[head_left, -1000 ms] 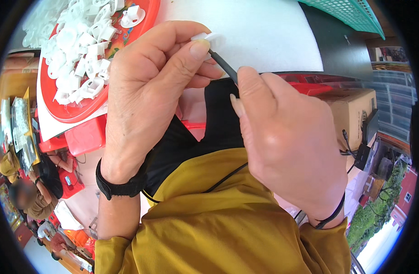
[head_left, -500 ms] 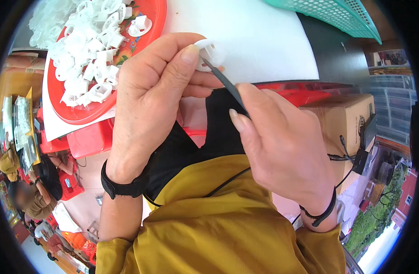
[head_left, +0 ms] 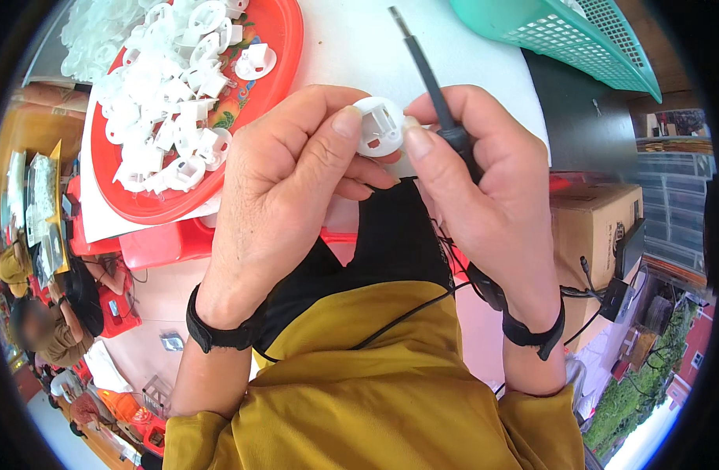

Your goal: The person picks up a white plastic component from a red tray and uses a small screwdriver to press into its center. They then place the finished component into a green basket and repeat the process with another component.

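Note:
My left hand (head_left: 289, 168) pinches a round white plastic part (head_left: 379, 129) by its left edge, between thumb and fingers. The part faces up and shows a raised rectangular frame and small cut-outs. My right hand (head_left: 488, 168) is closed around a slim dark-grey tool (head_left: 427, 74) with a narrow metal tip, which I cannot name more exactly. Its tip points up and away from the part. The right thumb and forefinger meet at the part's right edge and seem to touch it. The tool's lower end is hidden in the palm.
At the left, a red tray (head_left: 285, 86) bears a heap of similar white parts (head_left: 167, 102) on a white-covered table (head_left: 340, 47). A green basket (head_left: 547, 31) stands at the far right. A cardboard box (head_left: 586, 219) and cables are at the right; other people sit at the far left.
The tool's tip has left the white part and swung up and away. My right hand has turned and come beside the part, which now faces up more fully.

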